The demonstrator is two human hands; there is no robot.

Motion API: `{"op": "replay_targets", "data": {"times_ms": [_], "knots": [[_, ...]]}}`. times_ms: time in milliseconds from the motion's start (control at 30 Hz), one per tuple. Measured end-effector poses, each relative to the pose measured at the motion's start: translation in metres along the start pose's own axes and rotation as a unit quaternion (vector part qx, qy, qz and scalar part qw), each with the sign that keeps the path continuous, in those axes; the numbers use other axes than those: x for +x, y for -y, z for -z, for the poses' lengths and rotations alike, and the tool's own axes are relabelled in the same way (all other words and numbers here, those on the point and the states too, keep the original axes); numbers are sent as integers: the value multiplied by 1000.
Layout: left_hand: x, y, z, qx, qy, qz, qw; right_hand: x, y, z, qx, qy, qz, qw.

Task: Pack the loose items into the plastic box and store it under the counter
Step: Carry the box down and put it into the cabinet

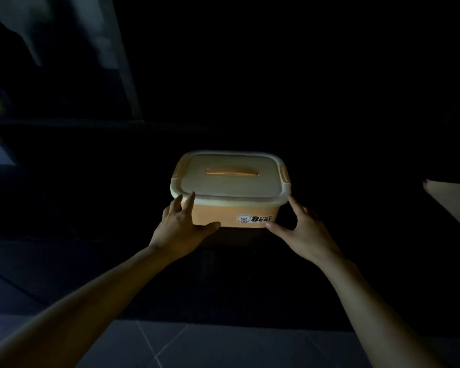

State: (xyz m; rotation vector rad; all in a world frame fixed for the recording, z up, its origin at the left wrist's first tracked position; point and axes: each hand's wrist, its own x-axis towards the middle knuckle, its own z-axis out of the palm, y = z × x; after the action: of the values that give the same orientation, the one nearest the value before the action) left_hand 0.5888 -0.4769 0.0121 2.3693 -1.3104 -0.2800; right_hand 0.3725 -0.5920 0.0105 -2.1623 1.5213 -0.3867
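Plastic box: orange body, pale lid seated on top, sitting upright in a dark recess, apparently under the counter; supporting surface too dark to make out. Long axis runs left-right across the view, lid handle parallel to it; labelled long face towards the person, side latch visible at the right end. Left hand at near-left corner: fingers straight and spread, tips on lid rim, thumb on lower front face. Right hand at near-right corner: fingers apart, forefinger at the lid corner, thumb at the base. Neither hand wraps the box. Risks (judgement): unequal push would skew the box; recess depth unseen, so it could strike something behind; tips pressing the rim could unseat the lid. Tile floor below.
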Motion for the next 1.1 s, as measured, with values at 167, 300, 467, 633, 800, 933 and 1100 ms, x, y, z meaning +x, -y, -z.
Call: {"op": "replay_targets", "data": {"times_ms": [167,300,467,633,800,933,1100], "knots": [[-17,-4,-2,-5,6,-5,1000,-16,-5,-2,11,-2,-19,1000],[-20,-6,-9,-9,14,-15,1000,-20,-5,-5,21,13,-28,999],[-16,6,-28,-41,23,-39,998,-25,-9,-27,13,37,-46,998],[-15,28,-63,-53,16,-87,995,-36,-29,-62,36,69,-38,996],[-25,49,-118,-49,-14,-152,987,-38,-53,-113,36,51,-3,998],[-29,63,-166,6,-22,-220,975,-36,-78,-160,36,56,33,997],[-13,72,-193,80,-87,-292,949,-17,-98,-192,-33,-4,96,995]]}}
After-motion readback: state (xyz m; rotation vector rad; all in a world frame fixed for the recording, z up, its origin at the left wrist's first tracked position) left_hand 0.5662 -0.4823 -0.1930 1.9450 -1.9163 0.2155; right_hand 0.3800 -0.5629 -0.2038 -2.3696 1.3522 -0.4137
